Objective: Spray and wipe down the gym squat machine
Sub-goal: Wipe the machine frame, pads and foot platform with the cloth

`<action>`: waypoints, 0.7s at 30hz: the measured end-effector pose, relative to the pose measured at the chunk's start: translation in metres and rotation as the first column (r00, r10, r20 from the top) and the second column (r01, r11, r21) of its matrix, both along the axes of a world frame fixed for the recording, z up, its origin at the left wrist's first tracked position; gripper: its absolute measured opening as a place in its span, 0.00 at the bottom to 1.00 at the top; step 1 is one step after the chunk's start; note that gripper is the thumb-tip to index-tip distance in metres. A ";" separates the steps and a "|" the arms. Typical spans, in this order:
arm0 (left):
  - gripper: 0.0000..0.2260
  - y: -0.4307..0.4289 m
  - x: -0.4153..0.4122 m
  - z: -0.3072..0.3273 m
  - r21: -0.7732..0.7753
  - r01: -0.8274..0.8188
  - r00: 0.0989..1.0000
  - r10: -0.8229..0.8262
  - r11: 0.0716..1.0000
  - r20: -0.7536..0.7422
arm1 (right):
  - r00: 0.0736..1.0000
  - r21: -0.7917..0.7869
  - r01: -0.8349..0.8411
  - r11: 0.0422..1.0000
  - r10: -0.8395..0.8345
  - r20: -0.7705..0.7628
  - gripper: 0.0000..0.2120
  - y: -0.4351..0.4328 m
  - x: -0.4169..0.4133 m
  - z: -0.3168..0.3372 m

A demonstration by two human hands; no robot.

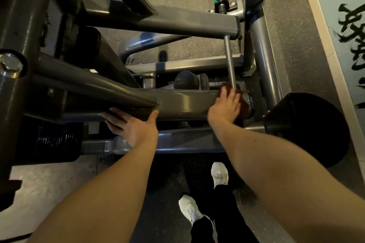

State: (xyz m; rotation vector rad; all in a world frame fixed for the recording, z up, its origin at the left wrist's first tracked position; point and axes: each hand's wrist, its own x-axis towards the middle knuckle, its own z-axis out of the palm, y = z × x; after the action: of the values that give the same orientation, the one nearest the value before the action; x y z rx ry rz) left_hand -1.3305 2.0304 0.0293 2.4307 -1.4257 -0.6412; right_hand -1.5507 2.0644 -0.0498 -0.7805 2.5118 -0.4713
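Left hand (130,126) lies flat, fingers straight, on a grey beam (187,102) of the machine (177,19). Right hand (227,104), blurred, fingers spread, presses a dark cloth (245,107) on the beam's end.

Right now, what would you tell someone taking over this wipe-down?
Left hand: open, flat on the side of the grey beam.
Right hand: fingers spread, pressing what looks like a dark cloth on the beam's end; blurred.
Spray bottle: not in view.
Done: cannot tell what is already wiped.
Left: probably the other tubes and the black pad.
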 end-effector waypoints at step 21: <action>0.61 0.000 0.004 -0.010 -0.034 0.024 0.999 -0.025 0.999 -0.033 | 0.880 0.016 0.187 0.982 -0.175 0.441 0.34 -0.008 0.109 0.043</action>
State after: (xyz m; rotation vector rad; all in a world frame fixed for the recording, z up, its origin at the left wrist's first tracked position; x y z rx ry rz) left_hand -1.3266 2.0309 0.0194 2.3692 -1.4439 -0.6544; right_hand -1.4417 2.0559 -0.0072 -0.3878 2.1577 -0.6656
